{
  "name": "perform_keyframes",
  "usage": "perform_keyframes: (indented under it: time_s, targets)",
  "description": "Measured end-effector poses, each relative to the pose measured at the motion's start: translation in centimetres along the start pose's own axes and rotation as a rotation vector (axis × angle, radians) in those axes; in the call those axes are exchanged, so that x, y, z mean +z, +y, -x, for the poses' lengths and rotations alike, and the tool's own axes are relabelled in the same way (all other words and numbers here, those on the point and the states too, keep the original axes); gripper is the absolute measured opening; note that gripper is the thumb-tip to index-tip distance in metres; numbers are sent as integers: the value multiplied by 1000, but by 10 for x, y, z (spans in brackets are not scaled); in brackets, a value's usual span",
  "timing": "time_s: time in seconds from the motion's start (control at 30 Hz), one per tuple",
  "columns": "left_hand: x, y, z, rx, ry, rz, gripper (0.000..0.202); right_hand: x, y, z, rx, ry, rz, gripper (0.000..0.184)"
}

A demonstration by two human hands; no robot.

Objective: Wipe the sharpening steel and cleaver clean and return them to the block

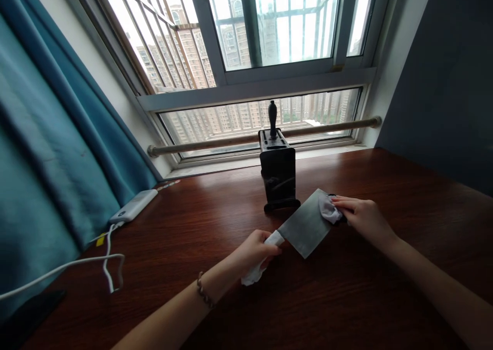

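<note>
A broad steel cleaver (306, 227) lies flat just over the dark wooden table (346, 298), between my two hands. My left hand (254, 250) is closed on a white cloth (254, 273) and presses it against the blade's far end. My right hand (364, 217) is closed around the handle end, where a small pale wad of cloth (330, 209) sits on the blade under my fingertips. The handle itself is almost hidden by that hand. A bead bracelet (203, 291) is on my left wrist.
A black knife block (278, 173) stands behind the cleaver with one dark handle (272, 116) sticking up. At the left lie a white power bank (133, 206) and its white cable (110, 260), beside a teal curtain (46, 150). A wooden rod (231, 139) runs along the window sill.
</note>
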State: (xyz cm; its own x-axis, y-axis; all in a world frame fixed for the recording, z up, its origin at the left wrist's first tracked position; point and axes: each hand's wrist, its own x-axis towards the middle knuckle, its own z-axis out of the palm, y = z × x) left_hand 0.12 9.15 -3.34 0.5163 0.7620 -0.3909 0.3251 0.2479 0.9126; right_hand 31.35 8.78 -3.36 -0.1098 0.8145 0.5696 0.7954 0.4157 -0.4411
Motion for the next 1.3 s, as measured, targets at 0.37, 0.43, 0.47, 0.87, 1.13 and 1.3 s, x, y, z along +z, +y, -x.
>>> perform_keyframes:
  time_s: [0.37,0.43,0.47,0.87,1.13,1.3]
  targets:
    - [-3,-8,-4,29,-14,-11,8,2,-3,4,24,30,65,35]
    - [-3,-7,-4,25,-8,-14,7,3,-3,5,8,38,88,37]
    - [-3,-6,-4,23,-4,-15,8,3,-4,5,1,41,103,37]
    - [-3,-7,-4,56,-33,-32,8,24,-63,26,-245,-265,-206,33]
    - [-6,-6,-5,38,-40,-47,10,25,-61,24,-231,-276,-240,27]
    - [-5,-6,-4,23,-23,-55,12,23,-34,16,-167,-152,-118,27]
